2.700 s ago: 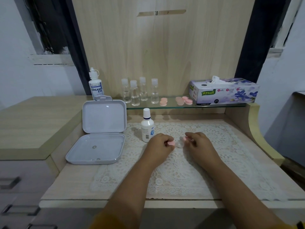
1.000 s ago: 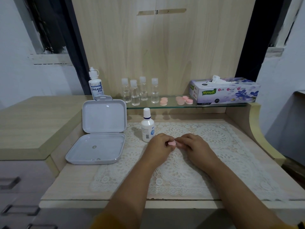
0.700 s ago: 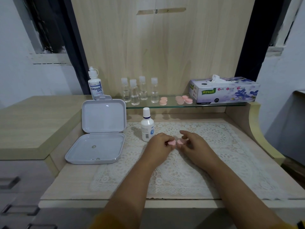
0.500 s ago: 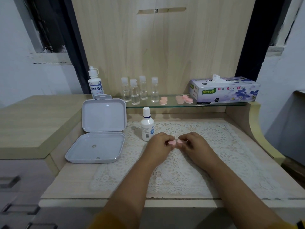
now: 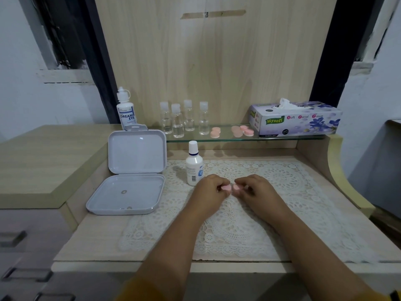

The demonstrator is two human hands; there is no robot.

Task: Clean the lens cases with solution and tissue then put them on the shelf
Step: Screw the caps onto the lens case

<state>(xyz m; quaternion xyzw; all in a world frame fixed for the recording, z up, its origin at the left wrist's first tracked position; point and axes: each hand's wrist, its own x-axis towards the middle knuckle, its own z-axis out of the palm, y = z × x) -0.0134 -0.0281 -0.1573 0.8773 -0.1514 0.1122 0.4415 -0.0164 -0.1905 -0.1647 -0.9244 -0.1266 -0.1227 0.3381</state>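
A small pink lens case (image 5: 231,187) sits between my two hands over the lace mat (image 5: 282,192). My left hand (image 5: 211,192) pinches its left cup and my right hand (image 5: 258,191) pinches its right cup with curled fingers. A white solution bottle (image 5: 194,165) stands just left of my left hand. On the glass shelf (image 5: 288,138) lie more pink lens cases (image 5: 215,132) (image 5: 242,131) beside a tissue box (image 5: 297,119). No tissue shows in my hands.
An open grey plastic box (image 5: 130,181) lies at the left of the mat. Several small clear bottles (image 5: 184,118) and a Dream Eye bottle (image 5: 125,110) stand at the shelf's left. A curved wooden side panel (image 5: 334,170) borders the right.
The white tissue that lay between my hands is gone from view. My right hand has closed in onto the pink case, and both hands now hold it together.
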